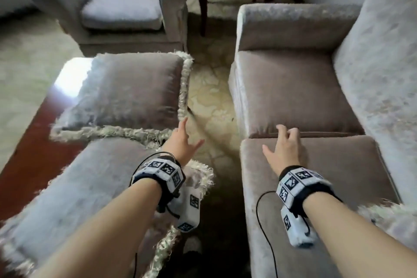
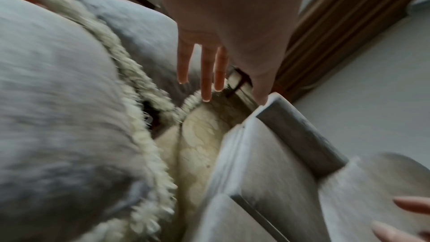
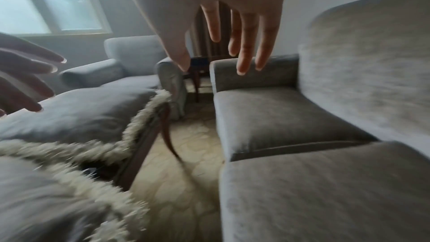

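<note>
The left hand (image 1: 180,144) is held open with fingers spread, and nothing is gripped. The far fringed pillow (image 1: 135,90) is laid on the table (image 1: 24,151), just beside the fingertips. The right hand (image 1: 285,149) is held loose over the sofa seat (image 1: 327,165), and nothing is grasped.

Both bare forearms stretch forward, side by side. The left hand (image 1: 181,145) is spread, its fingers (image 2: 206,73) straight and slightly apart, thumb angled out to their right. The right hand (image 1: 284,150) faces palm down, fingers (image 3: 244,43) loosely bent, thumb splayed left of them. Neither grips anything.
</note>
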Demonstrator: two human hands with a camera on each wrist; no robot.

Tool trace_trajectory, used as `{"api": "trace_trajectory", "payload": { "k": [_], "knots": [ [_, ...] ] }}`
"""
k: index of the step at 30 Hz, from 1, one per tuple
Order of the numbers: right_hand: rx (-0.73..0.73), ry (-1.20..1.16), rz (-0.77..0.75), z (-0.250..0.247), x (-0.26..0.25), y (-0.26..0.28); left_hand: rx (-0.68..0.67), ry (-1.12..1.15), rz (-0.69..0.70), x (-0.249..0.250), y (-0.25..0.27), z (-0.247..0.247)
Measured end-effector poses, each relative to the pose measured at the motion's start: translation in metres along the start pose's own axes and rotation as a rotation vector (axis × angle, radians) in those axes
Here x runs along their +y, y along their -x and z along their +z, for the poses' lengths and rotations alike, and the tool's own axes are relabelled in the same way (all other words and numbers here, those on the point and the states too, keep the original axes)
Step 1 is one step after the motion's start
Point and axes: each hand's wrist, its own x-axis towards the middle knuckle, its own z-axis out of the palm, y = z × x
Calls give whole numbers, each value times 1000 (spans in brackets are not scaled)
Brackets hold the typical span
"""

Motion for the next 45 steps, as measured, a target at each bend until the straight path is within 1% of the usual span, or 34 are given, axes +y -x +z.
{"api": "trace_trajectory", "payload": {
  "k": [1, 3, 5, 8, 11, 14, 17, 19, 22, 24, 25, 28, 30, 32, 35, 37, 39, 40, 42, 45],
  "knots": [
    [-40, 58, -50, 11, -25, 0, 27, 0, -59, -26, 4, -11],
    [-128, 94, -163, 36, -72, 6, 61, 0, -169, -80, 15, -29],
    [-230, 113, -261, 60, -108, 14, 82, -7, -249, -125, 28, -38],
    [-402, 242, -455, 101, -164, 29, 155, -67, -407, -193, 48, -49],
    [-526, 334, -615, 140, -212, 41, 234, -179, -550, -241, 66, -54],
    [-637, 383, -738, 181, -257, 51, 277, -195, -614, -275, 78, -48],
    [-685, 397, -799, 222, -293, 54, 280, -146, -687, -305, 82, -41],
    [-659, 456, -831, 246, -302, 51, 257, -123, -740, -325, 87, -35],
    [-578, 512, -838, 267, -301, 39, 264, 3, -886, -359, 100, -22],
    [-581, 468, -813, 272, -294, 31, 303, 109, -977, -376, 113, -11],
    [-578, 444, -805, 273, -290, 28, 325, 158, -1001, -381, 118, -7],
    [-597, 374, -757, 278, -278, 22, 373, 294, -1029, -385, 130, 2],
    [-667, 366, -699, 279, -275, 20, 400, 387, -1044, -382, 136, 3],
    [-757, 373, -674, 280, -276, 14, 414, 476, -1057, -381, 145, 4],
    [-867, 379, -676, 282, -279, 2, 369, 609, -1047, -384, 167, 14],
    [-892, 383, -630, 283, -280, -2, 313, 719, -1000, -386, 182, 19],
    [-913, 369, -579, 284, -279, -1, 288, 835, -946, -387, 190, 21],
    [-917, 362, -576, 286, -279, 0, 303, 883, -930, -389, 191, 22],
    [-899, 349, -586, 287, -279, 2, 385, 940, -889, -393, 193, 26],
    [-804, 328, -629, 284, -279, 8, 514, 894, -832, -394, 197, 32]
  ]
}}
